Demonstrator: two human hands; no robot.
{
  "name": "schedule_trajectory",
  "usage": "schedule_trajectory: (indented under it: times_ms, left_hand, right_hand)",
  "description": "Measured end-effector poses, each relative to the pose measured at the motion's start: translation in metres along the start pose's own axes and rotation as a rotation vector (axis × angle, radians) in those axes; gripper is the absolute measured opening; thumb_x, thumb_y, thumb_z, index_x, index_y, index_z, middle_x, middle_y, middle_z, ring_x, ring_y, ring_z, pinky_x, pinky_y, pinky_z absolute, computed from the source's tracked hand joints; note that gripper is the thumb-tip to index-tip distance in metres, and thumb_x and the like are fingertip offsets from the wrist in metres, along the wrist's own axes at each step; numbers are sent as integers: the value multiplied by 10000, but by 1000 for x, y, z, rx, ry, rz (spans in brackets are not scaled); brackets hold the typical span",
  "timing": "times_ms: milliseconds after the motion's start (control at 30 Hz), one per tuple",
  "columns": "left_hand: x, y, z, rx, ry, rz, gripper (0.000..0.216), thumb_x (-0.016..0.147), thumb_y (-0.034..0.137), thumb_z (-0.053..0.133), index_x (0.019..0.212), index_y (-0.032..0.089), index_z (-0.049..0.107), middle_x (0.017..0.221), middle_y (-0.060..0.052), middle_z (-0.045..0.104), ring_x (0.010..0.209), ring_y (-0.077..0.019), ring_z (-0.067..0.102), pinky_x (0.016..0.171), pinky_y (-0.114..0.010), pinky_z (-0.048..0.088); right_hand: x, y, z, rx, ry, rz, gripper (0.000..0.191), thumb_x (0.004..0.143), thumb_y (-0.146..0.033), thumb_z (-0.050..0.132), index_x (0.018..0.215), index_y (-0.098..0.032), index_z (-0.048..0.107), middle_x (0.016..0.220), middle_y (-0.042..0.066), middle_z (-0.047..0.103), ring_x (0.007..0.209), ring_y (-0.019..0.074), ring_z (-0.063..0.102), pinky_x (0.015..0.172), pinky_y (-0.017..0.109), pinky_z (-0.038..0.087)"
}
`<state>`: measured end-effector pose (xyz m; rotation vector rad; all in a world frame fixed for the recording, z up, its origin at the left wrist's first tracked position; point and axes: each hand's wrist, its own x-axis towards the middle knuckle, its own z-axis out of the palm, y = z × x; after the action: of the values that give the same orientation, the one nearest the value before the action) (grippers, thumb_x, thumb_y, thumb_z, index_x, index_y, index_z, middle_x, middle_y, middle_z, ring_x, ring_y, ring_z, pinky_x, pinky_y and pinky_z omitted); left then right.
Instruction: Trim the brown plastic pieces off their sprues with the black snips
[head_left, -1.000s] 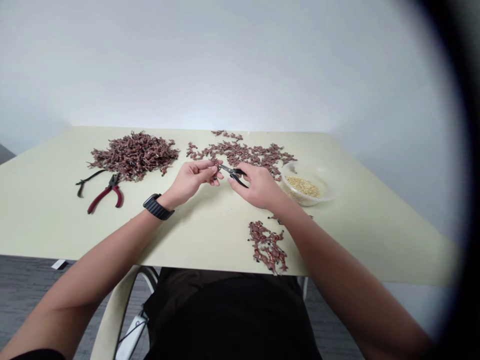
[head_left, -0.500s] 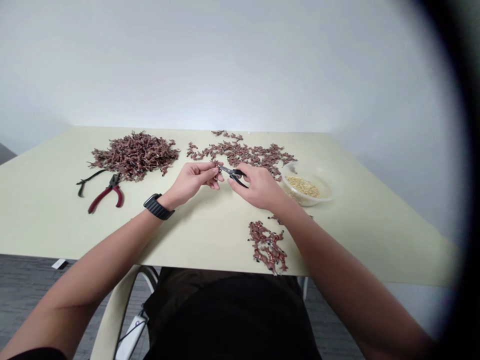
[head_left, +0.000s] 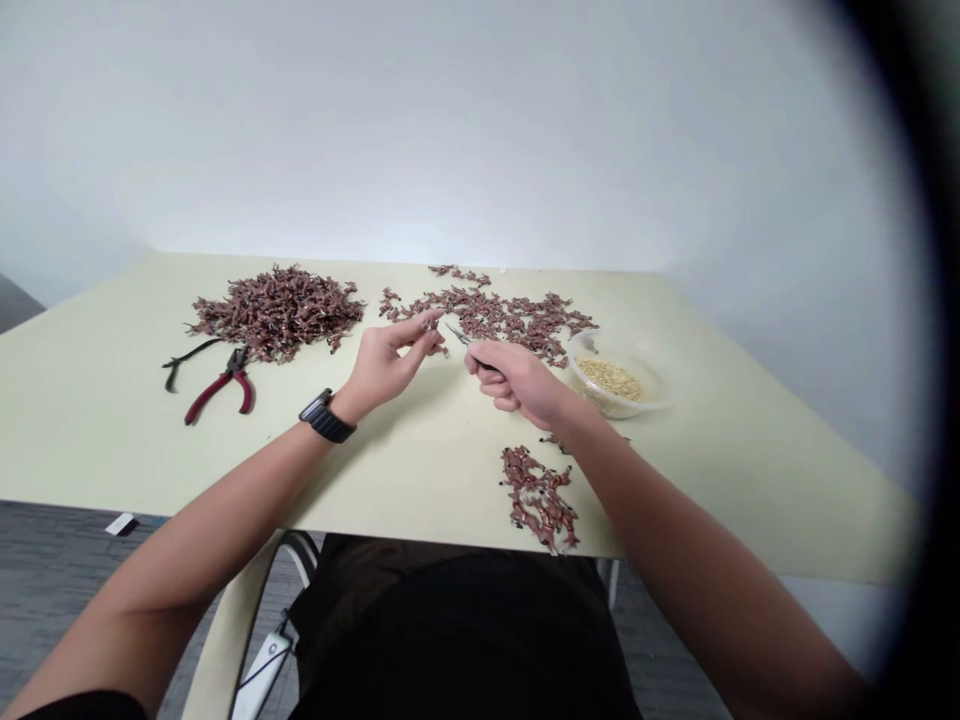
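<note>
Slip Hazard

By the left hand (head_left: 390, 358), fingers nearly closed, a small brown figure (head_left: 431, 324) is pinched. Pliers (head_left: 459, 336) are gripped in the curled right hand (head_left: 519, 376), tips just apart from the figure. If the pinch is too light, the figure could be dropped among the scattered figures (head_left: 534, 326) beyond.

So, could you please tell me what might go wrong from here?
The pointed metal pliers with black handles in the right hand aim toward the left hand, so a slip might nick it. The small brown animal-like figures near the front edge of the pale yellow table could be knocked off by the right forearm. The clear round plastic bowl of gold-coloured bits sits close by the right hand, so a bump might spill them.
</note>
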<state>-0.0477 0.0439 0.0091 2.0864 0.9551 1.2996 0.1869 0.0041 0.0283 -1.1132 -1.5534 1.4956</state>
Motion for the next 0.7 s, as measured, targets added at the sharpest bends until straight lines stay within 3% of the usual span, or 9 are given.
schedule_trajectory:
  times_ms: [133, 233, 500, 700]
  left_hand:
    - [1, 6, 5, -382, -131, -269, 316, 957, 422, 711, 944, 118, 796, 984, -132, 782, 760, -169, 712, 779, -321, 600]
    - [1, 5, 3, -503, -189, -350, 268, 929, 389, 734, 884, 130, 787, 906, -108, 760, 688, -135, 659, 688, -281, 559]
    - [1, 5, 1, -589, -259, -435, 278, 899, 309, 710, 1092, 140, 819, 717, -43, 644, 585, -113, 519, 556, -262, 446]
    - [3, 6, -2, -671, -305, -539, 188, 850, 296, 724, 899, 131, 798, 573, 9, 456, 504, -89, 333, 476, -267, 268]
  right_hand:
    - [4, 9, -6, -554, 299, -309, 325, 954, -531, 611, 859, -231, 531, 721, -11, 476, 655, 158, 422, 599, 301, 304]
    - [6, 13, -10, -778, 286, -383, 279, 962, -503, 599, 944, -225, 579, 770, 6, 566, 683, 172, 469, 659, 318, 333]
    - [2, 10, -11, -836, 190, -448, 224, 965, -433, 608, 1040, -225, 641, 950, 53, 684, 824, 213, 576, 751, 338, 400]
    - [3, 10, -14, -877, 141, -434, 237, 943, -435, 631, 1058, -227, 649, 966, 62, 696, 837, 225, 585, 750, 341, 397]
